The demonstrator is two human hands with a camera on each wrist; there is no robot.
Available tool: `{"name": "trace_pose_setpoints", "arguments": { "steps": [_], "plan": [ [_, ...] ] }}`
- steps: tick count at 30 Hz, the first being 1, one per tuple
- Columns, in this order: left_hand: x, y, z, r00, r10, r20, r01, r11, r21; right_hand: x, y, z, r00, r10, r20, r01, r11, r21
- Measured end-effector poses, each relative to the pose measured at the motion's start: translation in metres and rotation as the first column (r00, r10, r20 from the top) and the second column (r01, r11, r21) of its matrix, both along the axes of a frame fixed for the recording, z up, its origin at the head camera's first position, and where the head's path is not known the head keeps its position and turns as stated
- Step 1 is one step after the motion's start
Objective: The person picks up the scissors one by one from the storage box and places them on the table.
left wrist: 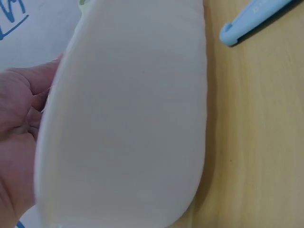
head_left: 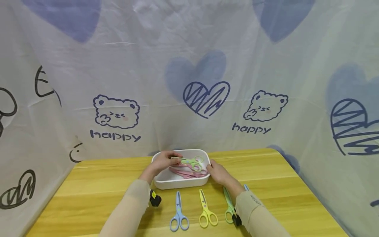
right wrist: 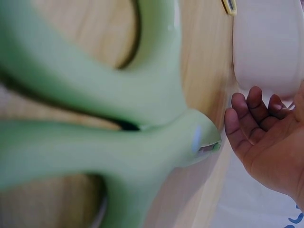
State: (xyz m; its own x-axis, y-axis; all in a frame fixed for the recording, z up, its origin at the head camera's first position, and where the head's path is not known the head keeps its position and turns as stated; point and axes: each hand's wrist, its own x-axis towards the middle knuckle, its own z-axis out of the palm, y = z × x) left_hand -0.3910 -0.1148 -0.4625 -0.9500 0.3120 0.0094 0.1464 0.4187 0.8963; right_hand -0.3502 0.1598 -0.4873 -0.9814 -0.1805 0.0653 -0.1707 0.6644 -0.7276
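Note:
A white plastic bin [head_left: 177, 184] stands at the back of the table with pink scissors [head_left: 189, 173] lying inside. My left hand [head_left: 165, 161] reaches over its left side and pinches light green scissors [head_left: 196, 161] by the blade end, handles pointing right. In the left wrist view the bin's wall hides most of that hand's fingers. At the bin's right end is my right hand [head_left: 217, 171], its fingers loosely extended and touching the rim. The right wrist view shows this hand [right wrist: 270, 137] beside the bin [right wrist: 268, 47].
Blue scissors [head_left: 179, 214] and yellow scissors [head_left: 206, 210] lie in front of the bin. Darker green scissors [head_left: 228, 204] lie under the right forearm, with a blue tip [head_left: 246, 187] beside it. A printed cloth [head_left: 160, 65] hangs behind the wooden table [head_left: 97, 194].

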Motion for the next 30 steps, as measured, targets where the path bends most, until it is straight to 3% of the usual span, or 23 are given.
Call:
{"name": "trace_pose_setpoints", "arguments": {
  "steps": [7,18,25,30],
  "plan": [
    [0.009,-0.012,0.005,0.999,-0.017,0.029,0.014,0.995,0.098,-0.003,0.001,-0.003,1.000,0.001,-0.016,-0.001,1.000,0.009],
    [0.032,-0.032,0.016,0.999,-0.038,0.038,0.031,0.987,0.157,0.000,0.000,-0.006,1.000,-0.007,0.008,0.007,1.000,-0.014],
    [0.052,-0.049,0.029,0.998,-0.032,0.049,0.024,0.989,0.147,-0.002,0.000,-0.004,0.999,0.001,0.032,-0.001,1.000,0.000],
    [0.065,-0.060,0.041,0.997,-0.071,0.014,0.069,0.991,0.118,-0.003,-0.001,-0.003,0.999,0.001,0.053,-0.001,1.000,-0.008]
  ]
}}
